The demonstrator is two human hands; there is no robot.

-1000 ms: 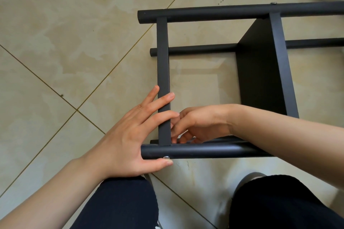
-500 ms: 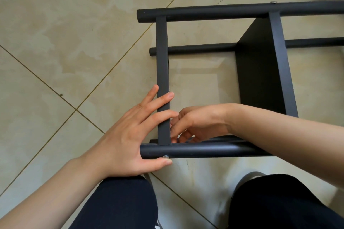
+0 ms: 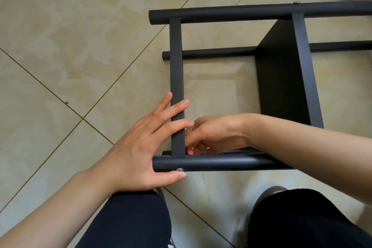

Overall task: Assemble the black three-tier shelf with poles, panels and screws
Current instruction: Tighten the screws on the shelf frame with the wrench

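Left hand [image 3: 141, 147] lies flat, fingers straight on the matte black panel [image 3: 176, 86]; right hand [image 3: 213, 135] curls behind it, grip unclear.

The left hand [image 3: 138, 145] is held flat with its fingers straight and spread. Its fingers [image 3: 173, 109] are laid across a thin upright edge, and its thumb is stretched out below them. The right hand [image 3: 213, 134] is brought in from the right just beside the left fingertips, with its fingers curled downward. What is held in them cannot be made out. Both forearms are bare.
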